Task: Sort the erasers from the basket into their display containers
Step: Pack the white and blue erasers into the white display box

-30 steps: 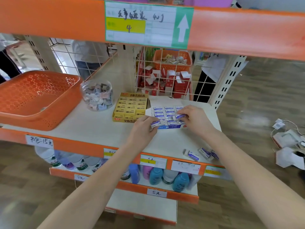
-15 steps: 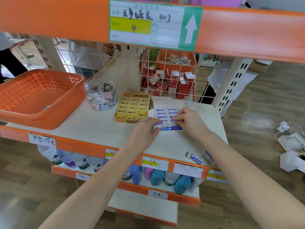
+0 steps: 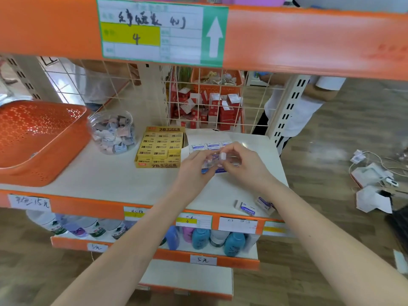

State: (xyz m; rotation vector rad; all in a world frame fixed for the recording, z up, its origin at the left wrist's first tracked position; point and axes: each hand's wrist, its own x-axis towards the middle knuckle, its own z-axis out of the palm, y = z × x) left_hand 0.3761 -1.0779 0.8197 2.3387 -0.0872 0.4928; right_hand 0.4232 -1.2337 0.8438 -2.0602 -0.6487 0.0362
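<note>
White eraser — bare end up, long axis hidden | right hand pinches it | left hand curled alongside, grip unclear | over blue display box

Open room lies on the bare white shelf board, in front of the yellow cardboard eraser box and the clear plastic jar. An orange perforated basket blocks the left, a wire grid panel closes the back, and an orange shelf beam hangs low overhead (two loose white erasers lie at the front right edge).
</note>
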